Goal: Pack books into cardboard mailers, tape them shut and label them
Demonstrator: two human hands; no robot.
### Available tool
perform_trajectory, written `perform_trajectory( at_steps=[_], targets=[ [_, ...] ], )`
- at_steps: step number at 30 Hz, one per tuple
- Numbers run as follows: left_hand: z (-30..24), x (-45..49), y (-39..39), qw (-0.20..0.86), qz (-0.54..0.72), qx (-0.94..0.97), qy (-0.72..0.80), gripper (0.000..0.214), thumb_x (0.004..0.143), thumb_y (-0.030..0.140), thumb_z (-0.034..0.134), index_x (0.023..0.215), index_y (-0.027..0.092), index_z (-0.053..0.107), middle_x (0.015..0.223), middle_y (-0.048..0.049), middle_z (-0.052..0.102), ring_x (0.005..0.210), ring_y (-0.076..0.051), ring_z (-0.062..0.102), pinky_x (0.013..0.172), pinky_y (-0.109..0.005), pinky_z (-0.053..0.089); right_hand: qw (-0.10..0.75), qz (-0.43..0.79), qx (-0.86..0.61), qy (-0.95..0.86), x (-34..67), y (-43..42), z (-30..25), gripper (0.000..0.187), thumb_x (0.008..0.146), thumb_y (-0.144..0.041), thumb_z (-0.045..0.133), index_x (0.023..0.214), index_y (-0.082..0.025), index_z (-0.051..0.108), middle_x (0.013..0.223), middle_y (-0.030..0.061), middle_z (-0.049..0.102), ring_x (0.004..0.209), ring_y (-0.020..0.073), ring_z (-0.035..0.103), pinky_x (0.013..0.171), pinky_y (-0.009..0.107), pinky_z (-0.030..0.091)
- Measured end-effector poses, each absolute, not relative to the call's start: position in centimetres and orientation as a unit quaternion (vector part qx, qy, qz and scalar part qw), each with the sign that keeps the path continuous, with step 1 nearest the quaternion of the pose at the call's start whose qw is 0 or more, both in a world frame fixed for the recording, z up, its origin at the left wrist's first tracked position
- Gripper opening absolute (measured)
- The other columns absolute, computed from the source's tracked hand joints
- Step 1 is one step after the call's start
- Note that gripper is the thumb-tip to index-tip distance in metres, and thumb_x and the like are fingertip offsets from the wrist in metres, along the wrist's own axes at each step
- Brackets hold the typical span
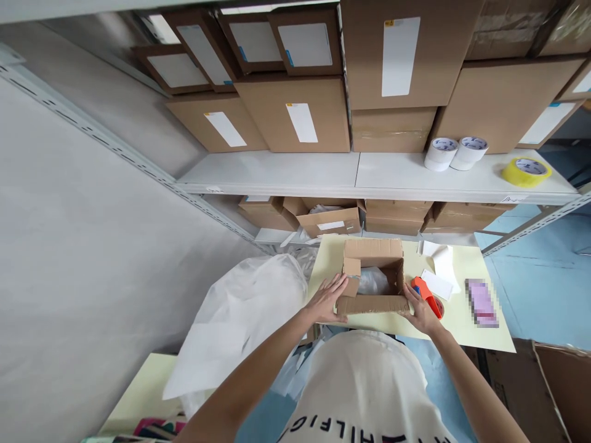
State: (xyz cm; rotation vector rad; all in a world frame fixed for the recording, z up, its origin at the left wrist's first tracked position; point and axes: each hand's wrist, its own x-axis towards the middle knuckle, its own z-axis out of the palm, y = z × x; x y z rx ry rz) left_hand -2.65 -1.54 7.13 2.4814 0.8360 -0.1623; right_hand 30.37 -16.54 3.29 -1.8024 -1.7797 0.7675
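Cardboard box (373,304), one: on the table (462,320), mouth up, plastic bag (373,281) inside. Left hand (325,299), box's eight o'clock: fingers spread on the flap, thumb well apart, seemingly to steady it. Right hand (421,312), four o'clock: fingers at the near corner, likely bracing; whether pinching, cannot tell. Tape dispenser (429,298), just past three o'clock, presumably kept within reach.

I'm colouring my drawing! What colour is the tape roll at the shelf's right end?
The tape roll is bright yellow, seen in the head view.
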Motion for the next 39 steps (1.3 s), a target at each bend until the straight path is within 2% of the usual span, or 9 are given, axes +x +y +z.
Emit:
perform_trajectory(
  at_steps=[2, 5, 10, 18, 21, 25, 32, 35, 39],
  targets=[
    [6.9, -2.5, -1.7, 0.249, -0.055, 0.914, 0.316, 0.123, 0.064, 0.066, 0.072, 0.157, 0.018, 0.007, 0.162, -0.0195, 0.012, 0.149, -0.041, 0.009, 0.117, -0.06, 0.01, 0.238, 0.285, -0.664, -0.649, 30.2, -16.7, 3.7, 0.074, 0.087, -0.052, 0.054, 0.15, -0.019, 0.035, 0.154, 0.0158, 0.037, 0.141, 0.0322, 0.039, 0.107, 0.052, 0.043],
    [6.4, -2.1, -2.4, 0.212, -0.038, 0.91, 0.354, 0.11, 0.073, 0.047, 0.07, 0.157, 0.019, 0.004, 0.162, -0.0184, 0.012, 0.149, -0.041, 0.005, 0.116, -0.062, 0.007, 0.234, 0.294, -0.669, -0.642, 29.9, -17.0, 4.0, 0.065, 0.089, -0.053, 0.051, 0.147, -0.024, 0.041, 0.156, 0.0121, 0.036, 0.14, 0.0318, 0.041, 0.105, 0.052, 0.044],
    [6.0, -1.3, -2.8, 0.179, -0.034, 0.893, 0.411, 0.113, 0.066, 0.026, 0.07, 0.156, 0.017, 0.002, 0.163, -0.0199, 0.008, 0.148, -0.044, -0.001, 0.113, -0.068, 0.005, 0.231, 0.309, -0.675, -0.629, 29.9, -16.7, 4.3, 0.058, 0.088, -0.056, 0.051, 0.138, -0.026, 0.054, 0.154, 0.0106, 0.039, 0.134, 0.0325, 0.048, 0.107, 0.055, 0.042],
    [6.1, -2.5, -1.6, 0.291, 0.021, 0.904, 0.313, 0.084, 0.083, 0.029, 0.057, 0.154, 0.016, 0.015, 0.162, -0.0171, 0.017, 0.15, -0.032, 0.014, 0.119, -0.051, 0.02, 0.242, 0.324, -0.699, -0.59, 30.1, -16.0, 5.0, 0.053, 0.088, -0.059, 0.049, 0.121, -0.022, 0.067, 0.147, 0.0129, 0.049, 0.13, 0.0343, 0.052, 0.107, 0.055, 0.043],
    [5.9, -3.4, -1.4, 0.285, 0.063, 0.904, 0.313, 0.067, 0.085, 0.035, 0.057, 0.145, 0.014, 0.037, 0.159, -0.0192, 0.026, 0.149, -0.033, 0.02, 0.12, -0.051, 0.02, 0.244, 0.326, -0.704, -0.582, 30.0, -16.2, 5.1, 0.052, 0.088, -0.058, 0.049, 0.122, -0.023, 0.067, 0.147, 0.0123, 0.048, 0.129, 0.0343, 0.053, 0.106, 0.056, 0.043],
    [5.7, -3.7, -0.7, 0.295, 0.044, 0.908, 0.293, 0.051, 0.08, 0.023, 0.057, 0.131, 0.019, 0.056, 0.149, -0.015, 0.045, 0.144, -0.034, 0.032, 0.119, -0.052, 0.022, 0.25, 0.328, -0.702, -0.58, 30.0, -16.4, 5.1, 0.051, 0.089, -0.058, 0.049, 0.123, -0.024, 0.067, 0.146, 0.0123, 0.049, 0.128, 0.0355, 0.053, 0.105, 0.056, 0.045],
    [4.7, -2.5, -0.3, 0.249, 0.044, 0.912, 0.322, 0.064, 0.078, 0.006, 0.051, 0.14, 0.02, 0.048, 0.157, -0.0149, 0.032, 0.148, -0.034, 0.022, 0.117, -0.06, 0.02, 0.272, 0.316, -0.688, -0.594, 30.6, -16.1, 4.1, 0.057, 0.089, -0.065, 0.044, 0.116, -0.024, 0.071, 0.138, 0.0141, 0.053, 0.125, 0.0338, 0.055, 0.104, 0.055, 0.047],
    [4.0, -2.3, -0.6, 0.271, 0.1, 0.906, 0.308, 0.062, 0.081, 0.012, 0.055, 0.142, 0.023, 0.046, 0.159, -0.0137, 0.028, 0.149, -0.033, 0.019, 0.115, -0.059, 0.026, 0.306, 0.297, -0.681, -0.596, 30.7, -15.9, 3.8, 0.058, 0.089, -0.066, 0.043, 0.108, -0.021, 0.074, 0.131, 0.0168, 0.057, 0.118, 0.0337, 0.06, 0.099, 0.054, 0.051],
    [3.4, -2.1, -1.4, 0.345, 0.202, 0.851, 0.34, 0.065, 0.088, 0.029, 0.058, 0.149, 0.024, 0.034, 0.159, -0.0146, 0.027, 0.144, -0.029, 0.032, 0.113, -0.048, 0.037, 0.342, 0.271, -0.704, -0.56, 30.1, -15.0, 4.2, 0.054, 0.092, -0.062, 0.04, 0.098, -0.021, 0.075, 0.12, 0.016, 0.063, 0.11, 0.0317, 0.064, 0.094, 0.05, 0.054]
  ],
)
